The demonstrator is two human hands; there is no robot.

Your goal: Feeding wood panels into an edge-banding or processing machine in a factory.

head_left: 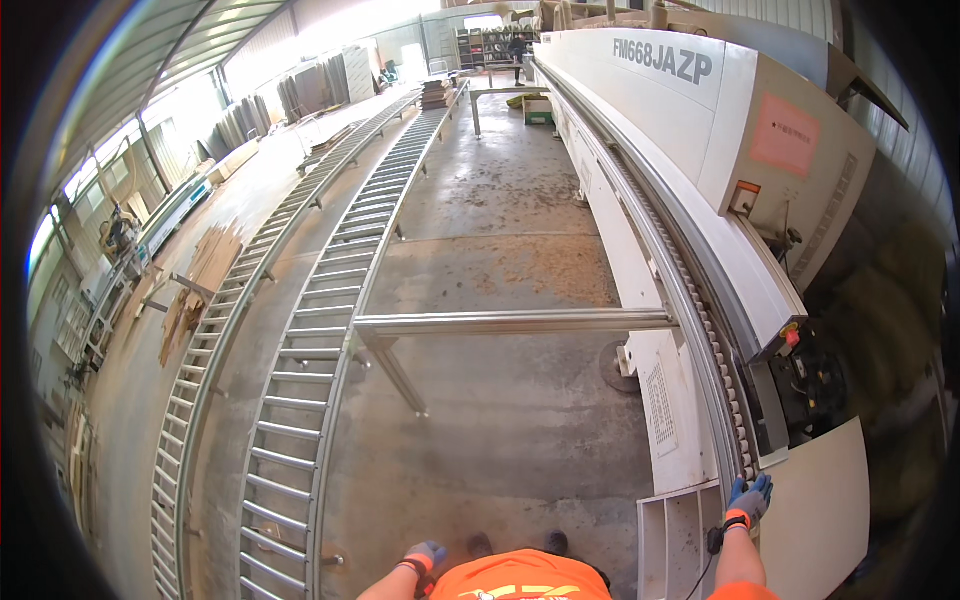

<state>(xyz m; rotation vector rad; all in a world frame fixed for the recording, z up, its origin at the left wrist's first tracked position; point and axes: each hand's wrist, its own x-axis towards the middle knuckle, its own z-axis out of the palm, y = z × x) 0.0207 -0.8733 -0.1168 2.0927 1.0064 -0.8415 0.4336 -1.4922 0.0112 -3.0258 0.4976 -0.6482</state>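
My right hand (750,498), in a blue-grey glove with an orange cuff, rests at the near end of the long white machine (690,110), by the roller track (705,330). Its fingers are stretched and apart, with nothing seen in them. A dark band circles that wrist, and a small black object (714,541) with a thin cable hangs beside it. My left hand (428,553), gloved alike, is low beside my orange shirt (525,577). Its fingers look curled in, and no object shows in them. It touches neither the machine nor the conveyors.
Two roller conveyors (290,405) run away on the left, with stacked boards (436,95) far along. A metal crossbar (520,320) spans from conveyor to machine ahead of me. Below my right hand stands a white open shelf (680,540). A person (517,55) stands far back.
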